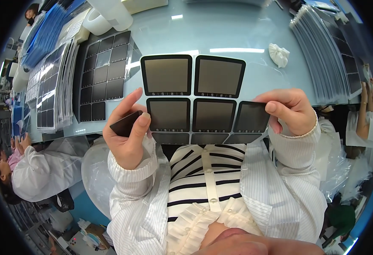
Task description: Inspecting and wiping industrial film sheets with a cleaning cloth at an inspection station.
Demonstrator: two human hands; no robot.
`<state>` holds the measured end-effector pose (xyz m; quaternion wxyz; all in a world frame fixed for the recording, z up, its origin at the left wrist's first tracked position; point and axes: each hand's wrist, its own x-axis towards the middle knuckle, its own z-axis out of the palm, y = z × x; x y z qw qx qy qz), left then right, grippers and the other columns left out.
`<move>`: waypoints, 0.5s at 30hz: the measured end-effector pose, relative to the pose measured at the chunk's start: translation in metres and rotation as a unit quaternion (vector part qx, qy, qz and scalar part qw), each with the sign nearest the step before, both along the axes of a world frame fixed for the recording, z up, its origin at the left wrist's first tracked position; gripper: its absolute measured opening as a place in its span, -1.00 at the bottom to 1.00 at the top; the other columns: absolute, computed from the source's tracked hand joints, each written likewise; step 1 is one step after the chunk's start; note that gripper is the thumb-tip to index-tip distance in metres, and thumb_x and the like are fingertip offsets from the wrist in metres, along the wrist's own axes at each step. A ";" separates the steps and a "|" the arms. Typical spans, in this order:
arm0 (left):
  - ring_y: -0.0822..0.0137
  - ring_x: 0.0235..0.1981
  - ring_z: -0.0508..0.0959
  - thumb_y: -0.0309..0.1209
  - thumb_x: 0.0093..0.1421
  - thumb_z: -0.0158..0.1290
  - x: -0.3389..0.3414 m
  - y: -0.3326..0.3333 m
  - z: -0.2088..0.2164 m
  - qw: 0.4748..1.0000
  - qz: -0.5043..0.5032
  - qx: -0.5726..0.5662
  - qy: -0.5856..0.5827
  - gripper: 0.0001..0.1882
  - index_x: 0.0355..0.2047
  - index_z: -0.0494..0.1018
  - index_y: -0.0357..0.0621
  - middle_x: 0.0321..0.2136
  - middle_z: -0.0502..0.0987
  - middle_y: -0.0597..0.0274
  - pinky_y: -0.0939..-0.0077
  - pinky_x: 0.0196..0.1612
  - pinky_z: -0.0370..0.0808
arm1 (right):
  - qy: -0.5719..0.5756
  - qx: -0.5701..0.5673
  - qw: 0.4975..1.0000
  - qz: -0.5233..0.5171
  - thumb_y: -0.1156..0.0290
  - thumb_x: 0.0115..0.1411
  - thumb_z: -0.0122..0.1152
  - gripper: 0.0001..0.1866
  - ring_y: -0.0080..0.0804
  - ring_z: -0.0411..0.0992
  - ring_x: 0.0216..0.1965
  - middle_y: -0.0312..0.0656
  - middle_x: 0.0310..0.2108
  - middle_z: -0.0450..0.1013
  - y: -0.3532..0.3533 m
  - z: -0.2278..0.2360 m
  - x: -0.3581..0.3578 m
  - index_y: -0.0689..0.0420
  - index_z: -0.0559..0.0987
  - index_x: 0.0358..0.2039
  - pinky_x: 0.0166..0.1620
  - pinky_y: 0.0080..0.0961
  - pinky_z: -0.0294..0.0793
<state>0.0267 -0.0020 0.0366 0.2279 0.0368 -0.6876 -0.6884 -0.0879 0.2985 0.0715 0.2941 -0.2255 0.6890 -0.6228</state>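
In front of my chest is a clear sheet carrying several dark, black-bordered rectangular panels (167, 76), set in rows. A small row of marks runs along the lower edge of each. My left hand (129, 146) is closed, with a separate dark rectangular piece (125, 124) pinched under its thumb, close to the sheet's left edge. On the other side, my right hand (295, 111) pinches the sheet's right edge between thumb and fingers, at a dark panel (251, 117). The sheet's lowest row is seen at a steep slant.
Left on the glossy table (169, 34) lie another panel sheet (110, 70) and a stack of sheets (52, 89). White rolls (112, 15) stand behind. A crumpled white bundle (278, 55) and tall stacked sheets (322, 59) are at right. People work on both sides.
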 end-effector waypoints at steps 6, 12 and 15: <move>0.52 -0.50 0.44 -0.35 0.10 0.20 0.002 -0.005 -0.014 0.982 -0.134 0.123 0.044 -0.37 0.09 0.26 -0.46 -0.41 0.51 0.19 0.70 -0.40 0.36 | 0.061 -0.020 0.993 -0.101 0.42 0.27 0.05 -0.75 -0.69 0.29 -0.77 -0.18 -0.47 0.52 -0.009 0.004 0.003 0.35 0.57 -0.22 -0.69 -0.82 0.26; 0.50 -0.52 0.46 -0.48 0.11 0.12 0.015 -0.003 -0.020 0.990 -0.140 0.007 0.018 -0.39 0.14 0.20 -0.43 -0.45 0.51 0.21 0.67 -0.40 0.39 | 0.127 -0.078 0.981 -0.122 0.40 0.28 0.04 -0.75 -0.73 0.23 -0.76 -0.22 -0.46 0.51 -0.006 0.007 -0.015 0.33 0.57 -0.21 -0.70 -0.83 0.12; 0.51 -0.59 0.45 -0.61 0.11 0.05 0.017 -0.007 -0.023 0.989 -0.147 0.003 0.010 -0.40 0.19 0.17 -0.35 -0.51 0.50 0.22 0.68 -0.45 0.40 | 0.225 -0.004 0.972 -0.072 0.40 0.26 0.07 -0.77 -0.74 0.21 -0.76 -0.23 -0.47 0.50 0.001 0.010 -0.020 0.31 0.59 -0.23 -0.70 -0.84 0.11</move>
